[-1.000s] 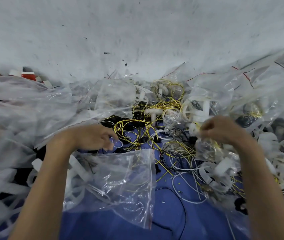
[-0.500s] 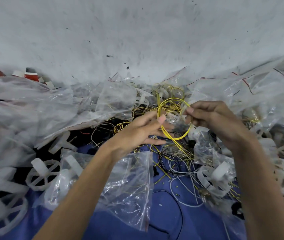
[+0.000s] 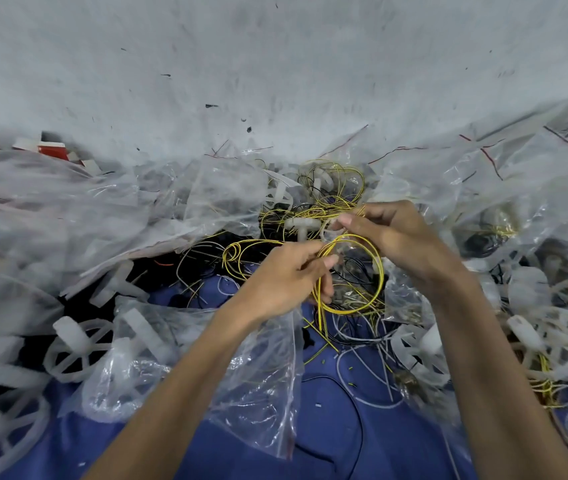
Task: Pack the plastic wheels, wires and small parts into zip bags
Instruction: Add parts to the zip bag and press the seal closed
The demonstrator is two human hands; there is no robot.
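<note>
A loop of yellow wire (image 3: pixel 377 271) hangs between both hands at the centre. My left hand (image 3: pixel 289 277) grips the loop's left side, fingers curled round the strands. My right hand (image 3: pixel 393 233) pinches the top of the loop between thumb and fingers. Below my left forearm lies a clear zip bag (image 3: pixel 258 382) with a red seal strip, on the blue cloth. White plastic wheels (image 3: pixel 74 348) lie at the lower left, and more wheels (image 3: pixel 424 348) sit at the right, partly under bags. More yellow wires (image 3: pixel 331 188) are tangled behind the hands.
Heaps of clear plastic bags (image 3: pixel 67 216) cover the left and right sides. Black and white wires (image 3: pixel 355 368) trail over the blue cloth (image 3: pixel 331 441) in front. A scuffed white wall (image 3: pixel 275 64) rises behind. Red and white pieces (image 3: pixel 53 148) sit at the far left.
My left hand left the zip bag and came up to the yellow wire; both hands lifted it into a loop, which has since sunk slightly lower and toward me.
</note>
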